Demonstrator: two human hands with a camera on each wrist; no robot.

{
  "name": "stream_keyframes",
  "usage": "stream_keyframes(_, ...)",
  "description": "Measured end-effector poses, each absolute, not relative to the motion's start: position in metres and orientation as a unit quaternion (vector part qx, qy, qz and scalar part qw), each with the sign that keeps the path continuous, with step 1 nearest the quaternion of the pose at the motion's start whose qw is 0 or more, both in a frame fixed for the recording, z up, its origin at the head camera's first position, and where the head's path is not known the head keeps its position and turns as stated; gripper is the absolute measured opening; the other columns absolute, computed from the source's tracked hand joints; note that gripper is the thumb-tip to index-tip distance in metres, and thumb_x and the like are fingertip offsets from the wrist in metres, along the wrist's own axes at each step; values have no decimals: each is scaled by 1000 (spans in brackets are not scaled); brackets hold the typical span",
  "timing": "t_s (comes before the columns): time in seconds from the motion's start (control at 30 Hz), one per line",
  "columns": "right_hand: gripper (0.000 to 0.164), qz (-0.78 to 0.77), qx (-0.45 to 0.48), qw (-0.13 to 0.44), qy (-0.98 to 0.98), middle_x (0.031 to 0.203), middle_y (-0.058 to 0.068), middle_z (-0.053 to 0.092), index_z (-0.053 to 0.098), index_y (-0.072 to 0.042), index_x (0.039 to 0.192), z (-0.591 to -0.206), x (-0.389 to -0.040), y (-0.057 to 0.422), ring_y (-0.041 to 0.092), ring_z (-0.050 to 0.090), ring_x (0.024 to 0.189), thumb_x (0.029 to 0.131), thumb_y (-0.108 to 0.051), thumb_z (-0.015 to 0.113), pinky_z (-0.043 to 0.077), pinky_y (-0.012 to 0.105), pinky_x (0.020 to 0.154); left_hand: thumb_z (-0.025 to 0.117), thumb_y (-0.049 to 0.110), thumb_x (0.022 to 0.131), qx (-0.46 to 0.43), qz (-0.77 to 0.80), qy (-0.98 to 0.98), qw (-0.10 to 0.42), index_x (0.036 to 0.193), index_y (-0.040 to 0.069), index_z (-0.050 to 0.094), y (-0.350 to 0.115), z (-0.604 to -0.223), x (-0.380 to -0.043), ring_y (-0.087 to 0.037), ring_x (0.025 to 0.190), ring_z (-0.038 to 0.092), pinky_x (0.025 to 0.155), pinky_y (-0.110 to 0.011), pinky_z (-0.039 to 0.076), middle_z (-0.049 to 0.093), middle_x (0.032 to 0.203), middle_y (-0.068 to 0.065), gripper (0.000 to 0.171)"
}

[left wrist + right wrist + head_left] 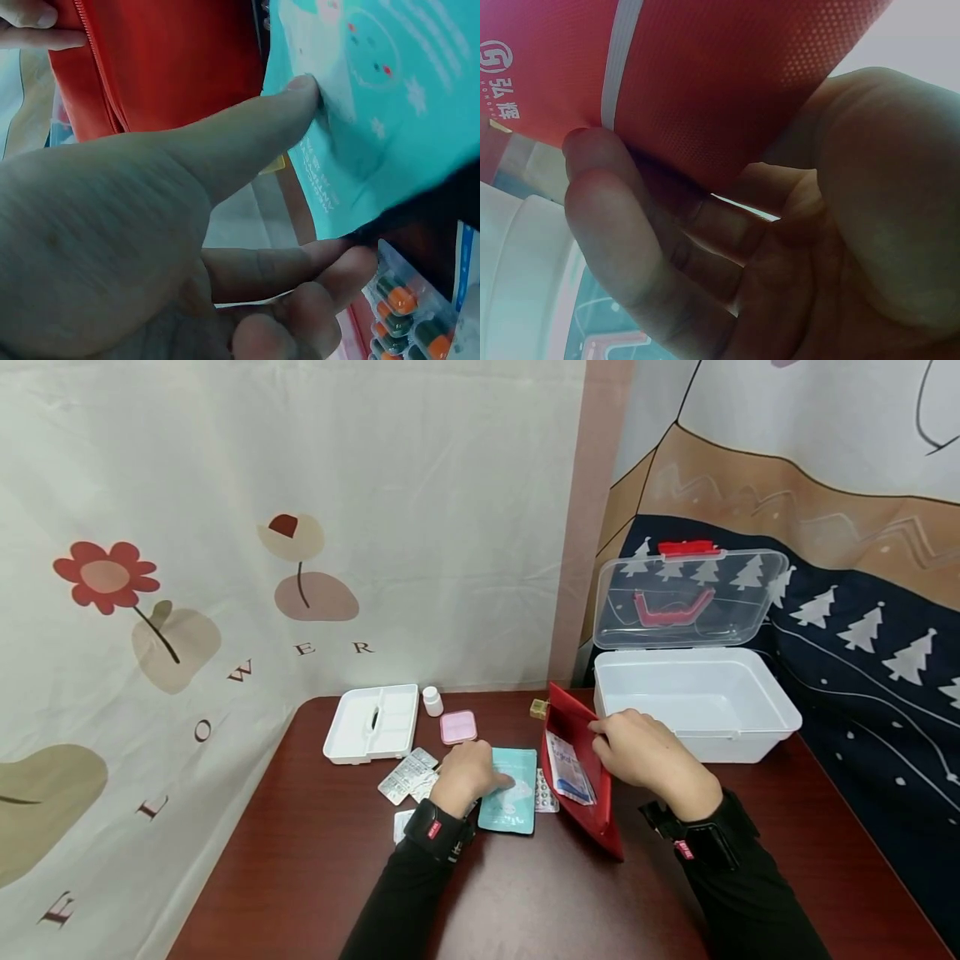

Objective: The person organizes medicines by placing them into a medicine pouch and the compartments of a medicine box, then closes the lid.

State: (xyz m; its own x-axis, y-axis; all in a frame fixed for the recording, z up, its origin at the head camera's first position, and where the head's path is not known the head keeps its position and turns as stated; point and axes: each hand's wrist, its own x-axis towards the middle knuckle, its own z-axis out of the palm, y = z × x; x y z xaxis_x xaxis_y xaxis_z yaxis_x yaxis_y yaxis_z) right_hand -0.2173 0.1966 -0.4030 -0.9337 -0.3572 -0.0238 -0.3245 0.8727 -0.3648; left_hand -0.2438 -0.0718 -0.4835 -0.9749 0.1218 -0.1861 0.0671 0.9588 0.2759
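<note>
My left hand (467, 775) pinches the edge of a turquoise packet (508, 814), thumb flat on its printed face and fingers behind it. In the left wrist view the packet (375, 124) is tilted above a blister pack of green-and-orange capsules (401, 311). My right hand (643, 750) grips the rim of a red zip pouch (576, 720), its mouth parted toward the left. A white-and-blue packet (568, 767) shows inside the pouch. White lettering and a pale strip mark the pouch (697, 90) in the right wrist view.
Blister packs (408, 775) lie left of my left hand, and another (546, 793) between packet and pouch. Behind are a white compartment case (375, 722), a white bottle (432, 702), a pink case (458, 727) and a small yellowish box (538, 708). A lidded white bin (697, 747) stands open at right.
</note>
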Motion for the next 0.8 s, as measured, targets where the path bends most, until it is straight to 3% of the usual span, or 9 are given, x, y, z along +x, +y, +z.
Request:
stream_keyframes(0.13,36,-179,-181,46,966,114,21,81,75,5,134,-402,-217,196,16,60,72,104,-9,61,49,28,61,95,43,85,50,158,980,107,102,3,80,-73,-484,-246,-28,84,68,75,-49,58,76,98,-12,46)
stream_keyframes(0.27,36,-177,-182,44,966,116,21,81,76,5,133,-402,-217,196,16,61,73,103,-9,62,50,28,62,90,26,90,59,181,977,94,80,6,71,-77,-482,-248,-25,75,61,67,-43,52,63,76,-5,29)
stream_keyframes(0.43,36,-175,-183,43,966,116,21,81,76,5,133,-402,-216,196,16,61,74,103,-9,62,50,29,62,82,14,90,85,216,970,71,63,13,60,-85,-473,-247,-21,71,56,64,-36,46,55,68,0,35)
stream_keyframes(0.63,36,-172,-184,41,967,116,21,81,76,4,134,-401,-216,196,17,59,73,103,-10,62,48,30,62,78,17,94,106,240,962,74,66,19,66,-93,-452,-241,-15,60,55,58,-31,41,57,65,6,31)
stream_keyframes(0.8,36,-175,-178,45,967,119,22,80,76,4,134,-400,-215,196,17,59,73,104,-11,62,48,30,61,76,24,98,107,240,963,66,86,18,75,-99,-433,-233,-17,68,62,66,-33,47,68,75,4,13)
